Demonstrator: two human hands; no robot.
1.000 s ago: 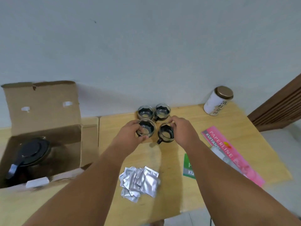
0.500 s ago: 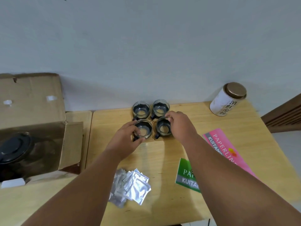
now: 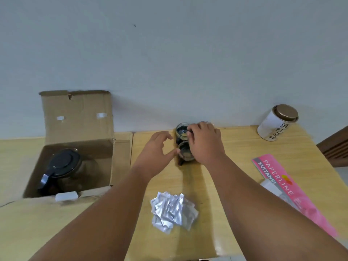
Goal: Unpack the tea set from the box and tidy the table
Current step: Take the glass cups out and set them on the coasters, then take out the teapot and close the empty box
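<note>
Small glass cups with black handles stand in a cluster at the back of the wooden table [image 3: 235,147]. Two show: the rear cup [image 3: 181,131] and the near cup [image 3: 185,154]. My right hand [image 3: 206,143] lies over the right side of the cluster and hides the other cups, its fingers curled down on one. To the left, my left hand [image 3: 157,149] has its fingers spread, and its thumb tip touches the near cup. A black-lidded glass teapot [image 3: 63,166] sits inside the open cardboard box [image 3: 79,117] on the left.
A pile of silver foil sachets [image 3: 173,211] lies near the front edge. A white tin with a bronze lid [image 3: 277,123] stands at the back right. A pink receipt book [image 3: 282,183] lies on the right, and a wall runs behind the table.
My left hand has let go of the near left cup and opened. My right hand has slid further over the right cups. The camera view has swung left, showing more of the box.
</note>
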